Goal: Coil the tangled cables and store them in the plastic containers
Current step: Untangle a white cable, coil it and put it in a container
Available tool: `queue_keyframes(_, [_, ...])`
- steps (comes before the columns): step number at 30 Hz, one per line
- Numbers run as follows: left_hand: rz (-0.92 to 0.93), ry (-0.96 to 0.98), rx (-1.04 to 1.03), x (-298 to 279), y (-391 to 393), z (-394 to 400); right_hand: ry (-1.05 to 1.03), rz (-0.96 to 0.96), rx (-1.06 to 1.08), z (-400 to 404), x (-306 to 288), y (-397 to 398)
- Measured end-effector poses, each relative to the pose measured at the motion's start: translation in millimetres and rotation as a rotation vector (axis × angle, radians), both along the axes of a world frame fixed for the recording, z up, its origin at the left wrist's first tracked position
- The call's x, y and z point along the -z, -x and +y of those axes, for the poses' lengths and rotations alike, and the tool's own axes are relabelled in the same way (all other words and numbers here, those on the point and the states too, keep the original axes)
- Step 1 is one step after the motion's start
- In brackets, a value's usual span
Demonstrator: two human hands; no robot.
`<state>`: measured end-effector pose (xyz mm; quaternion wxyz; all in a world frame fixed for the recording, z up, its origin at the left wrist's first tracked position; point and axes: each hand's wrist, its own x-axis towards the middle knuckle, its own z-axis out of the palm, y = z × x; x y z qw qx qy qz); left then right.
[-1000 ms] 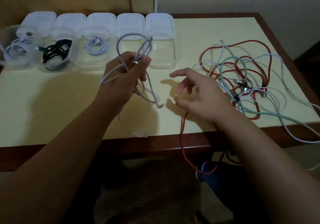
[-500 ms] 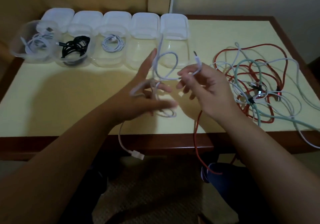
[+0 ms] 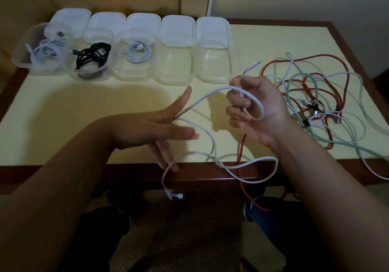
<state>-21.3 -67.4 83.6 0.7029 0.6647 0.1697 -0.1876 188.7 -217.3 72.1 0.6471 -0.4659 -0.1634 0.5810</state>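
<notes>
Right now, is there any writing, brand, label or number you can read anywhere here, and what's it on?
None can be read.
The plastic containers and their lids show no print.
The white cable in the right hand shows none.
The connectors in the tangled cables are too small and blurred.

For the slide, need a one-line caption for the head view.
Right hand grips a white cable running past the open left hand; three of five containers hold coiled cables.
</notes>
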Motion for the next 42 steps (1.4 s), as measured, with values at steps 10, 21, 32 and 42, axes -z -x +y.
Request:
queue_keyframes(10, [-0.069, -1.017, -0.315, 1.2, -13.9, -12.1, 0.04, -0.431, 0.015, -2.3, 5.7, 5.6])
queue_keyframes(21, [-0.253, -0.299, -0.413, 9.4, -35.6, -37.5, -0.092, -0.644, -0.131, -3.3, -6.3, 26.1])
queue_keyframes(32, [-0.126, 0.34, -0.399, 9.9, -43.8, -31.3, 0.326, -0.067, 0.101, 6.3, 8.6, 16.7])
queue_keyframes(42, [-0.407, 1.004, -0.669, 0.5, -51.4, -37.9, 0.163, -0.85, -0.246, 8.4, 13.5, 62.8])
